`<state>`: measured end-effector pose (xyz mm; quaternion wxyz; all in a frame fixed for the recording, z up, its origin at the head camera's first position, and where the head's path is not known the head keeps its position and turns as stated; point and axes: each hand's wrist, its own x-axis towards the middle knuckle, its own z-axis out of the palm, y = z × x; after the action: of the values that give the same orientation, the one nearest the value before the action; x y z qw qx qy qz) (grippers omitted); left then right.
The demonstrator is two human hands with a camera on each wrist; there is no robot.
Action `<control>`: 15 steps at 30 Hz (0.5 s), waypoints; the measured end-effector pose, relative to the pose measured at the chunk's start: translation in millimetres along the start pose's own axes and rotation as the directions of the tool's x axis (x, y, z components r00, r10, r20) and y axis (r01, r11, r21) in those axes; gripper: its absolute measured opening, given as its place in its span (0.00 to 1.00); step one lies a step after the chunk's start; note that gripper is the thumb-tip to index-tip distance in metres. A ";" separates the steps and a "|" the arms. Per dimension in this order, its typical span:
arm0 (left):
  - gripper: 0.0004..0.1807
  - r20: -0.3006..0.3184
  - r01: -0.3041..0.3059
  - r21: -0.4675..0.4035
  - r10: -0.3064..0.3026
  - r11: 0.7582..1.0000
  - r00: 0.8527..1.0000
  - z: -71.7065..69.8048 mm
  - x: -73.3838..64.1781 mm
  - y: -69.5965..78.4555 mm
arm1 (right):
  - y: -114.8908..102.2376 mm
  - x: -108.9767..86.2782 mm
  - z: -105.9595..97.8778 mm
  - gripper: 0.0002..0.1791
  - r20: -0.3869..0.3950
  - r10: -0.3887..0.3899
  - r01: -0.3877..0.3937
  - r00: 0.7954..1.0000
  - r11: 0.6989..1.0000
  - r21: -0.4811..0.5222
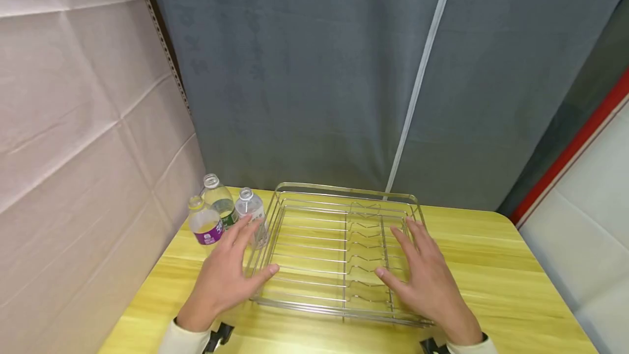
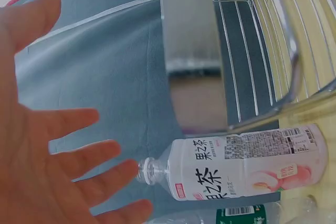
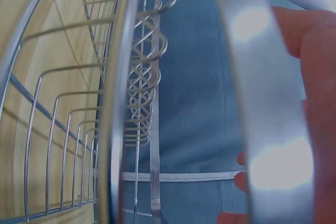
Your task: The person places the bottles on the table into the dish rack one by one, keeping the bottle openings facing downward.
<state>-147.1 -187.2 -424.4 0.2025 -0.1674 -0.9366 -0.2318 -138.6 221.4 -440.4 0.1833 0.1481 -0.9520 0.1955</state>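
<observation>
A metal wire dish rack stands on the wooden table, with a row of wavy wire dividers on its right half. My left hand hovers over the rack's left side, fingers spread and holding nothing. Over the right side is my right hand, also spread, palm facing inward. In the left wrist view, the rack's flat metal rim stands beyond the fingers, and a peach-labelled drink bottle lies past the fingertips. The rack's flat rim crosses in front of my right fingers in the right wrist view, hiding part of them.
Left of the rack, a purple-labelled bottle and a green-labelled bottle stand beside the white-labelled one, all with uncapped necks. A grey curtain hangs behind the table. Pale panels flank both sides.
</observation>
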 end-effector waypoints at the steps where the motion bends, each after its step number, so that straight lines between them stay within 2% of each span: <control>1: 0.50 -0.027 -0.007 -0.012 0.006 1.000 1.000 -0.6 -1.2 -0.8 | -1.1 -0.6 -0.3 0.51 -0.013 -0.009 0.009 1.000 1.000 0.005; 4: 0.49 -0.119 -0.021 -0.035 0.017 0.999 0.993 -1.6 -4.2 -4.3 | -5.0 -2.7 -0.7 0.50 -0.055 -0.038 0.040 0.998 0.999 0.034; 7: 0.48 -0.211 -0.031 -0.065 0.016 0.997 0.977 -1.8 -5.8 -8.9 | -9.0 -6.2 -0.9 0.50 -0.077 -0.059 0.064 0.995 0.996 0.069; 12: 0.46 -0.335 -0.026 -0.139 -0.022 0.990 0.942 -2.8 -9.1 -16.6 | -15.0 -13.2 -2.9 0.50 -0.093 -0.078 0.088 0.993 0.990 0.110; 15: 0.44 -0.404 -0.001 -0.191 -0.078 0.982 0.912 -3.3 -12.1 -20.9 | -17.7 -17.4 -4.2 0.49 -0.103 -0.084 0.097 0.991 0.986 0.135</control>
<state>-144.2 -209.0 -435.0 0.3728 -0.1149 -0.8507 -0.3523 -115.7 211.3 -438.3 0.2271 0.1940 -0.9182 0.2601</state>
